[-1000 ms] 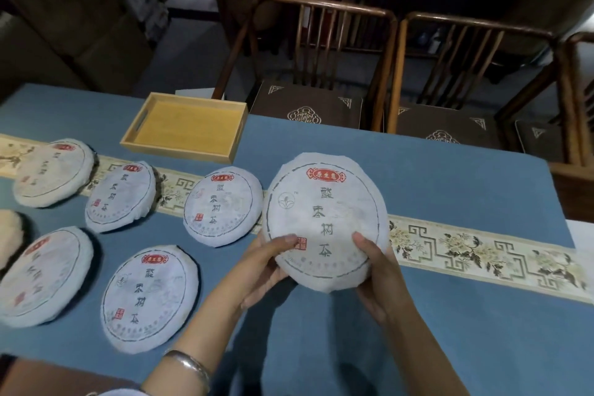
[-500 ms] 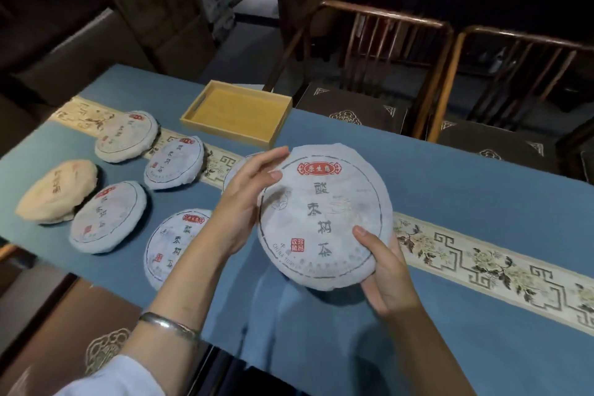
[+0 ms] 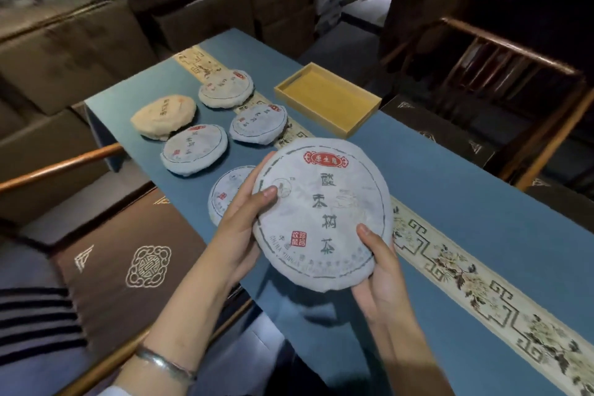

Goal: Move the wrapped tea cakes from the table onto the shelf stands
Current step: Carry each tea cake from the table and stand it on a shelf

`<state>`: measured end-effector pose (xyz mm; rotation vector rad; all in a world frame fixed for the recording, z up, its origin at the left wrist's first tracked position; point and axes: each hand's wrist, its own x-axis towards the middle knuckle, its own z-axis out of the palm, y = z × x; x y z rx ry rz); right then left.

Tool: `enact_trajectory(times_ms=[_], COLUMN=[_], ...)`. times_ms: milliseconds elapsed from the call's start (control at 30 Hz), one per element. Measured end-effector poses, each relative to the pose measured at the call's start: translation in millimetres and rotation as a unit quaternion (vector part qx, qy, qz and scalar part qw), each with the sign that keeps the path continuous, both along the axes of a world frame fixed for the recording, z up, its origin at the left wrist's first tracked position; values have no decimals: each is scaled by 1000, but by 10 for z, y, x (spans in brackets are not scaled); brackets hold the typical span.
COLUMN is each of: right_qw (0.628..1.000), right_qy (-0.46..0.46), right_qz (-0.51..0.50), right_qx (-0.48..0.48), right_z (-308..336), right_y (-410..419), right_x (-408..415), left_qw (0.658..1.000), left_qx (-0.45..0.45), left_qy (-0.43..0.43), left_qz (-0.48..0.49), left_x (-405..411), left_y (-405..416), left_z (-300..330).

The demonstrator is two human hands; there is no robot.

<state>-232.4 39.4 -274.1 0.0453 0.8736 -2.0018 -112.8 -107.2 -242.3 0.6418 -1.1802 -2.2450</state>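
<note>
White-wrapped tea cake lifted above table | left hand, right hand grip opposite edges

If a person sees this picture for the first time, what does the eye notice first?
First, the big white wrapped tea cake in the centre, held above the blue table by the left hand and right hand. Behind it, five more cakes lie on the table, one tan, beside a yellow tray.
</note>
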Motion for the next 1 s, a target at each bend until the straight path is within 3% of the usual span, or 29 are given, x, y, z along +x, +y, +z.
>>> enact_trajectory(times_ms=[100,233,367,500,733,1000], right_qw=[1000,997,991,980,935,845], right_qy=[-3,25,43,45,93,161], right_qz=[26,65,117,189,314,467], right_qx=[-8,-20,-40,-45,-134,-203], right_z=[48,116,233,398,947,1528], right_y=[-146,-271,-332,-228,44,246], right_x=[118,354,877,1634,2924,4278], left_qw=[999,984,974,965,893,779], left_qx=[-25,-73,-126,-144,-214,-241], left_qy=[-30,-68,-100,-59,-17,53], left_qz=[30,150,161,210,395,576], left_x=[363,996,1641,2170,3383,4695], left_y=[-68,-36,260,694,1397,2027], left_z=[65,136,197,285,656,1140])
